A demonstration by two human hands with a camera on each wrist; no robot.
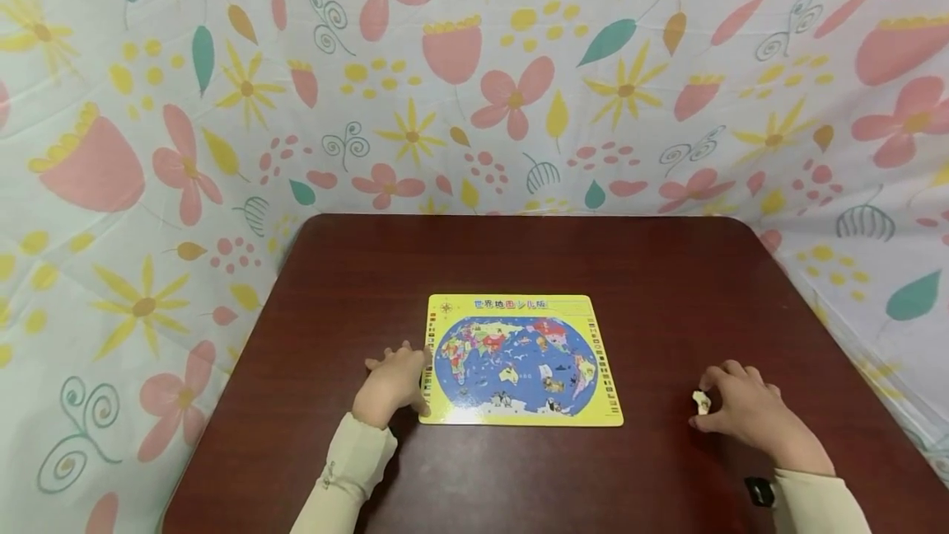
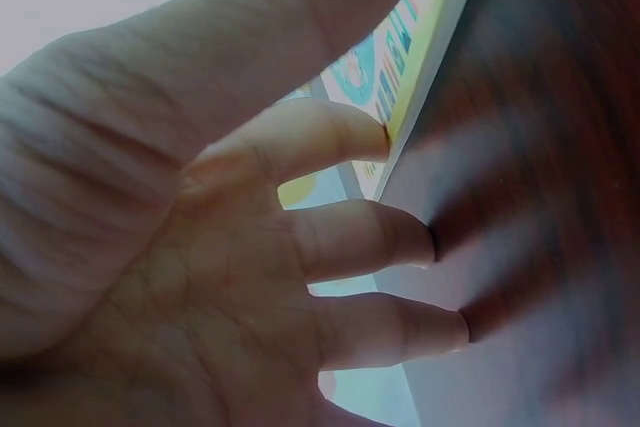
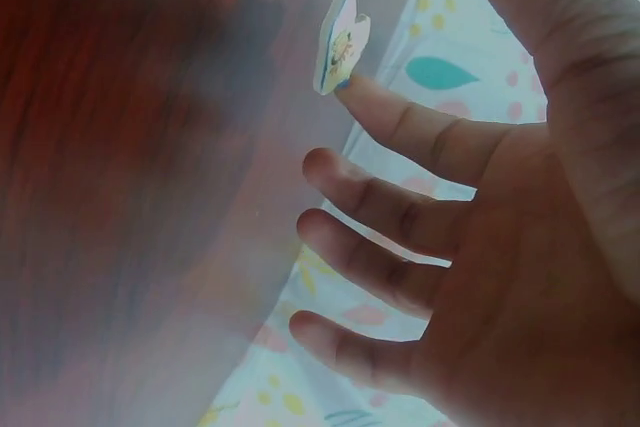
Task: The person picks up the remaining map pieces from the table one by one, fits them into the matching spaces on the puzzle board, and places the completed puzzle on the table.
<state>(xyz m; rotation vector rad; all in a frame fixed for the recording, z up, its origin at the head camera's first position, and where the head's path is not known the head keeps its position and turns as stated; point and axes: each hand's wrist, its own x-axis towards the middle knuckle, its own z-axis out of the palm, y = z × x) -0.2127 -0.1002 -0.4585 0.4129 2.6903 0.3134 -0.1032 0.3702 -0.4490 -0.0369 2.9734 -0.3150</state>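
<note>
A world map puzzle board point(image 1: 519, 419) with a yellow border and a blue sea lies flat on the table. Its left edge is touched by my left hand point(image 1: 393, 386), whose fingers point(image 2: 365, 237) are spread and extended beside the border in the left wrist view. Well to the right of the board, my right hand point(image 1: 749, 406) pinches a small pale puzzle piece point(image 1: 700, 403) between thumb and index finger. The right wrist view shows this piece point(image 3: 345, 47) tilted on edge, with a small picture on its face; the other fingers are apart from it.
Dark reddish-brown wood makes up the tabletop point(image 1: 356, 270), which has rounded far corners. A white cloth point(image 1: 511, 163) printed with flowers and leaves hangs behind it and along both sides. A small black object point(image 1: 759, 491) is at the right wrist.
</note>
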